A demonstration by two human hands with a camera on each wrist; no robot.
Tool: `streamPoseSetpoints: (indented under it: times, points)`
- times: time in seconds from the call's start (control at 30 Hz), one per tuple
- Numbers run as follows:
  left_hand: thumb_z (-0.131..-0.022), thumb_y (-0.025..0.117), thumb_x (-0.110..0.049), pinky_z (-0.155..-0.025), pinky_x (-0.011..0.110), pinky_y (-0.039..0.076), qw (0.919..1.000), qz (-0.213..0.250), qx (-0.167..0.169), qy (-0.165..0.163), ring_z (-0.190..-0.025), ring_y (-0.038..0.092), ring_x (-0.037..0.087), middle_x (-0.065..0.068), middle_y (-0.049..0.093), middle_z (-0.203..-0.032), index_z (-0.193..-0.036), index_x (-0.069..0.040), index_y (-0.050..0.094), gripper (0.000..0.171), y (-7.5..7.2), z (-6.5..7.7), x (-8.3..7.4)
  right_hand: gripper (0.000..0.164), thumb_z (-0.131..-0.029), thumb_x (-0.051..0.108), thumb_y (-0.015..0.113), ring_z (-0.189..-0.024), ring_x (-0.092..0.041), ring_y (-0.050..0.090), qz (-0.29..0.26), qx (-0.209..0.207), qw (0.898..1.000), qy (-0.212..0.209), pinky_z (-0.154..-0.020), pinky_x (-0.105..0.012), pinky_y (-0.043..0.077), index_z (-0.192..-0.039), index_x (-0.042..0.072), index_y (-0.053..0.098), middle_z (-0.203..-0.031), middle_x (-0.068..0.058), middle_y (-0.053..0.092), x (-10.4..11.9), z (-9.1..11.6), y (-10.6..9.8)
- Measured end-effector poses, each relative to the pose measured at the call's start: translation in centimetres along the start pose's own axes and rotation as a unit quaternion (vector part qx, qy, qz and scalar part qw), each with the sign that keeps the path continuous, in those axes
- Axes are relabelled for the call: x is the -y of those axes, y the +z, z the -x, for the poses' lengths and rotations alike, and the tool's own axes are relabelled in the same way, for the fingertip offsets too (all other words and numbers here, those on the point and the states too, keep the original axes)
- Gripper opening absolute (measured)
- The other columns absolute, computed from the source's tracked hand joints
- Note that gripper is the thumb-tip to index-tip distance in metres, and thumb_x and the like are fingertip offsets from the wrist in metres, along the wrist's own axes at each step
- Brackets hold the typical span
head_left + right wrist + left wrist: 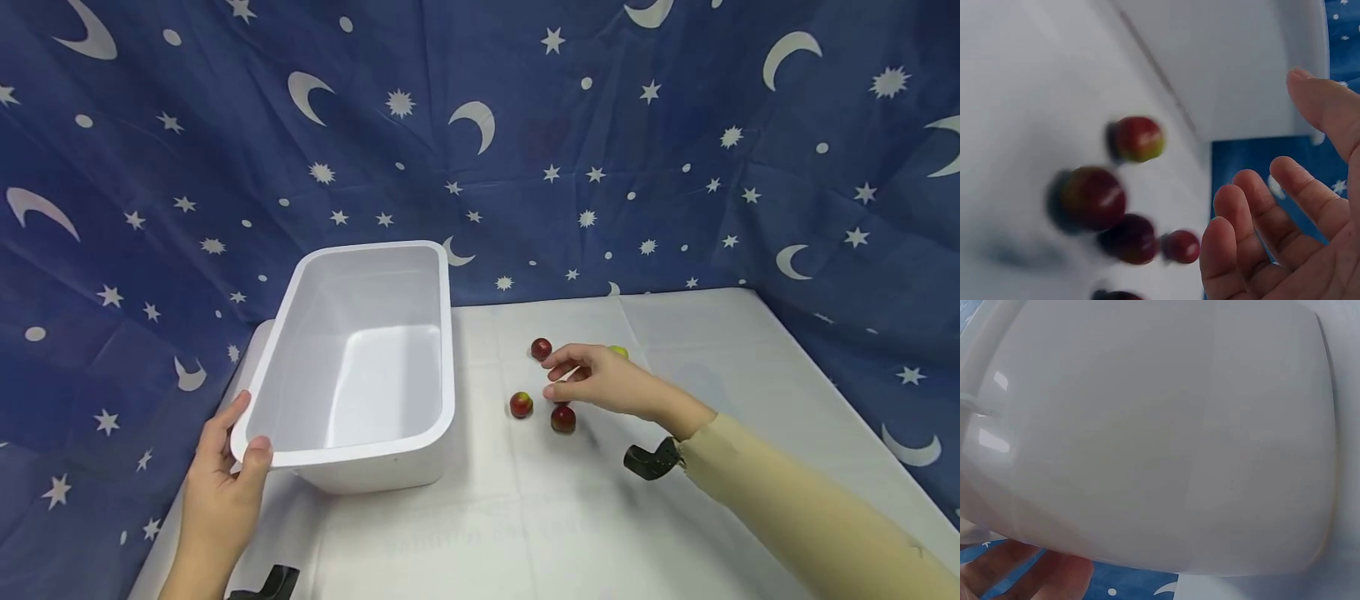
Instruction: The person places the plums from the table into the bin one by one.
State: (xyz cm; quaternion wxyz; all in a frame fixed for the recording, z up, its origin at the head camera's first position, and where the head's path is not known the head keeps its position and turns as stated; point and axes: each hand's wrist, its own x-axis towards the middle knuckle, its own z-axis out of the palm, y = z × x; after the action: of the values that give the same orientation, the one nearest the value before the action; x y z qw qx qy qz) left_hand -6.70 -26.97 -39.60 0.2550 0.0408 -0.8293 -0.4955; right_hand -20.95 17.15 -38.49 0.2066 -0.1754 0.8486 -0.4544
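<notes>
A deep white plastic bin (345,457) stands tilted on the table's left side, with nothing inside it. My left hand (225,475) grips its near left corner, thumb over the rim and fingers outside; the left wrist view shows mostly the bin's wall (1147,437). Right of the bin lie small round red fruits, among them one with a green-yellow patch (521,405), a dark red one (562,419) and one farther back (541,349). Just above them hovers my right hand (600,379), fingers loosely bent and holding nothing. It partly hides another red fruit and a yellow-green fruit (619,352).
A white cloth (465,542) covers the table. Dark blue fabric (525,242) with moons and stars hangs behind it and along both sides. Black wrist mounts (651,459) are strapped near both hands.
</notes>
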Motion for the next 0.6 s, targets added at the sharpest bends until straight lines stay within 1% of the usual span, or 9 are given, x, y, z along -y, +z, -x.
streamPoseSetpoints:
  times: [0.1, 0.23, 0.43, 0.6]
  points:
    - [-0.09, 0.057, -0.006, -0.082, 0.008, 0.04, 1.0, 0.002, -0.002, 0.0, -0.115, 0.05, 0.006, 0.014, 0.043, -0.143, -0.146, -0.016, 0.044, 0.058, 0.1, 0.0, 0.0, 0.048, -0.079, 0.042, 0.078, -0.09, -0.022, 0.062, 0.011, -0.002, 1.0, -0.004, -0.081, -0.039, 0.048, -0.116, 0.016, 0.063, -0.104, -0.001, 0.066, -1.6, 0.3, 0.1]
    - [-0.09, 0.058, -0.006, -0.083, 0.008, 0.04, 1.0, -0.002, -0.004, -0.001, -0.115, 0.05, 0.006, 0.014, 0.043, -0.143, -0.146, -0.016, 0.044, 0.058, 0.1, 0.0, 0.0, 0.048, -0.079, 0.041, 0.079, -0.086, -0.022, 0.06, 0.037, -0.008, 0.999, -0.003, -0.078, -0.039, 0.048, -0.115, 0.013, 0.065, -0.102, 0.001, 0.066, -3.0, 0.5, 0.5]
    - [-0.09, 0.057, -0.006, -0.083, 0.008, 0.04, 1.0, 0.002, -0.003, -0.001, -0.116, 0.049, 0.008, 0.013, 0.043, -0.144, -0.146, -0.016, 0.044, 0.058, 0.1, 0.0, 0.0, 0.051, -0.077, 0.04, 0.081, -0.083, -0.022, 0.057, 0.046, -0.014, 0.999, 0.014, -0.072, -0.036, 0.048, -0.118, 0.013, 0.066, -0.105, -0.001, 0.065, -4.0, 0.9, 1.1]
    - [-0.09, 0.057, -0.006, -0.084, 0.008, 0.039, 1.0, -0.003, -0.005, 0.0, -0.116, 0.049, 0.007, 0.014, 0.043, -0.144, -0.146, -0.016, 0.044, 0.058, 0.1, 0.0, 0.1, 0.047, -0.078, 0.033, 0.082, -0.08, -0.022, 0.055, 0.048, -0.014, 0.999, 0.023, -0.066, -0.031, 0.048, -0.116, 0.01, 0.066, -0.102, -0.001, 0.065, -4.5, 1.0, 1.6]
